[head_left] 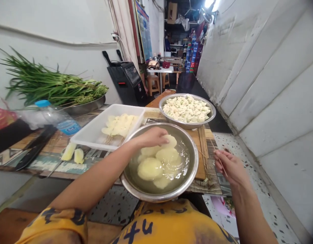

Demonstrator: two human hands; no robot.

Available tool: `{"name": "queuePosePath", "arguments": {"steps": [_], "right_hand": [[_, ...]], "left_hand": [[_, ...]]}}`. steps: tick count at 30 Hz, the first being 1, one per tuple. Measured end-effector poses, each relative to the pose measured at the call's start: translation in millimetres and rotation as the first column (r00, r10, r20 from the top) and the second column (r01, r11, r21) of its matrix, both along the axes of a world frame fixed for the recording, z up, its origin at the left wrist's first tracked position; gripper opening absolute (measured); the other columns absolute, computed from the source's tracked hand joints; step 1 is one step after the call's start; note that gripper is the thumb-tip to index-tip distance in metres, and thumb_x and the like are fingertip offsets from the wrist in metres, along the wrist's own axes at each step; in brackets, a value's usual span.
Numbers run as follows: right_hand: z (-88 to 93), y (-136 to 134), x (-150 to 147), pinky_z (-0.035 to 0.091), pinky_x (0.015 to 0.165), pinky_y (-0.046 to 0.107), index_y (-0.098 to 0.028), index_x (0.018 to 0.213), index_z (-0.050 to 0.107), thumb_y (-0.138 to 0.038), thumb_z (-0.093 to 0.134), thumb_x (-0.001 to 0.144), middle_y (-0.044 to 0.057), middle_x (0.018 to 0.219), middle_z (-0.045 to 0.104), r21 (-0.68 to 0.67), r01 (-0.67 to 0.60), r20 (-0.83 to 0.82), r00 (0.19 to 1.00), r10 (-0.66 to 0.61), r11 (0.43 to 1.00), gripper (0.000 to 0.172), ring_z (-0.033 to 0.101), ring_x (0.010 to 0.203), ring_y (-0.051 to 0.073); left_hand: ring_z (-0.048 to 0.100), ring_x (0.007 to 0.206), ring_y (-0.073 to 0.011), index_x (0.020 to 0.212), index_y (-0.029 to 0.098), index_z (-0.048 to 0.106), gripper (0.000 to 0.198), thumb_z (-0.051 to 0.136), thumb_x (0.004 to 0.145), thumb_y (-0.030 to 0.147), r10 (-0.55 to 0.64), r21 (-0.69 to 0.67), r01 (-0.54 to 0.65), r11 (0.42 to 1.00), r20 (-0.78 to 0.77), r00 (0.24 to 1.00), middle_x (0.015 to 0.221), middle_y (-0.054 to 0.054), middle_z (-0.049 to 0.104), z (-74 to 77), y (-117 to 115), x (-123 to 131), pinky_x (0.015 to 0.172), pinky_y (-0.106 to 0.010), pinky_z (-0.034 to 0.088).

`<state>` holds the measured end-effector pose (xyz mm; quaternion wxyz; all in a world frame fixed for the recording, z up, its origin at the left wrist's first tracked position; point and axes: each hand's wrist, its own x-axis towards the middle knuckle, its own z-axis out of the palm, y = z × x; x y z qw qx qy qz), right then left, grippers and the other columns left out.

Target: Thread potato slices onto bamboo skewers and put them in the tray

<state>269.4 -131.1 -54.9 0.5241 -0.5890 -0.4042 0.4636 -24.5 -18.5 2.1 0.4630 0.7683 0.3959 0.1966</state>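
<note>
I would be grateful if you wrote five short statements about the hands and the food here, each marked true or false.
1. The right hand holds a thin stick. True.
2. Pale slices lie in water in the nearer metal bowl. True.
3. The left hand is inside the white container. False: the left hand is over the nearer metal bowl.
4. The white container holds cauliflower pieces. False: those are in the farther bowl.
5. Long greens are heaped at the picture's left. True.
</note>
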Motion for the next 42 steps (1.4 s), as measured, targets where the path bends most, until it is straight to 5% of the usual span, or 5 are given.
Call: {"name": "queuePosePath", "arguments": {"steps": [8,12,15,21,42], "right_hand": [[13.7,-78.2,-31.6,0.021,0.033,0.015,-0.02,0.083,0.054,-0.039,0.057,0.082,-0.008,0.05,0.042,-0.018,0.006,-0.097,0.995,-0.007,1.0,0.019,0.029,0.035,0.004],[28.2,-87.4,-48.7,0.037,0.037,0.018,-0.022,0.106,0.06,-0.036,0.057,0.082,-0.004,0.054,0.053,0.034,-0.171,0.215,0.964,0.16,0.985,0.028,0.048,0.042,0.01],[36.0,-81.6,-55.3,0.053,0.065,0.028,-0.023,0.112,0.064,-0.029,0.055,0.082,0.004,0.078,0.071,0.128,-0.315,0.488,0.845,0.217,0.94,0.032,0.067,0.075,0.02],[37.0,-70.1,-60.8,0.053,0.081,0.033,-0.026,0.114,0.064,-0.021,0.05,0.085,0.004,0.106,0.07,0.181,-0.355,0.637,0.753,0.165,0.917,0.032,0.067,0.093,0.023],[40.5,-65.2,-63.7,0.053,0.078,0.027,-0.016,0.116,0.063,-0.025,0.043,0.088,0.008,0.104,0.071,0.124,-0.387,0.713,0.676,0.189,0.914,0.035,0.067,0.09,0.02]], "left_hand": [[0.056,0.063,-0.0131,0.081,0.014,0.067,0.028,0.065,0.065,0.036,0.355,-0.252,-0.299,0.92,0.214,0.91,0.073,-0.004,0.065,3.5,4.1,6.7,0.055,-0.023,0.043],[0.056,0.063,-0.0121,0.083,0.014,0.067,0.027,0.067,0.064,0.033,0.414,-0.302,-0.33,0.894,0.282,0.865,0.076,-0.005,0.067,1.7,6.3,6.5,0.057,-0.023,0.043],[0.056,0.06,-0.012,0.081,0.013,0.067,0.028,0.069,0.062,0.034,0.455,-0.274,-0.382,0.883,0.301,0.838,0.072,-0.004,0.066,1.9,4.7,7.1,0.058,-0.024,0.044],[0.056,0.06,-0.012,0.078,0.012,0.067,0.029,0.07,0.06,0.035,0.431,-0.213,-0.379,0.901,0.323,0.843,0.069,-0.004,0.066,6.9,-1.5,10.4,0.057,-0.022,0.043],[0.058,0.065,-0.0149,0.082,0.011,0.066,0.029,0.059,0.07,0.037,0.362,0.07,-0.39,0.918,0.253,0.897,0.073,-0.004,0.066,5.7,-5.5,10.3,0.059,-0.023,0.042]]}}
